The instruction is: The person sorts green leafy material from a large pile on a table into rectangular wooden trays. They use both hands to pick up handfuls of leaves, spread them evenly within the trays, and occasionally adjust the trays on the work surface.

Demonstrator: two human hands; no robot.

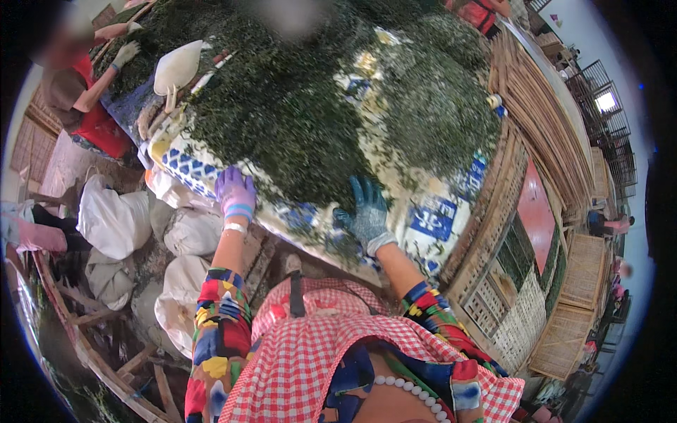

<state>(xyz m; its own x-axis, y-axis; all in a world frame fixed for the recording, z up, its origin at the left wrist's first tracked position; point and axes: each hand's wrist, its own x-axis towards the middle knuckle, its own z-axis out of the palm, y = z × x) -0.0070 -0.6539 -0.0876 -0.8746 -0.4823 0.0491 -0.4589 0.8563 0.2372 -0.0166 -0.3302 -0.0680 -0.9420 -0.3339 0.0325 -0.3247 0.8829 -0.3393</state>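
A large heap of dark green leafy material, perhaps tea leaves or seaweed, lies before me on a table covered with blue-and-white printed sheeting. My left hand, in a purple glove, rests on the sheeting at the heap's near left edge, fingers extended and holding nothing visible. At the heap's near right edge is my right hand in a blue-grey coated glove, its fingers spread and touching the leafy stuff. A second, greyer green heap lies farther right. A white scoop sits at the left.
A co-worker with gloved hands stands at the upper left; another person is at the top right. White sacks stand on the floor left, near a wooden frame. Stacked wooden frames and woven trays line the right.
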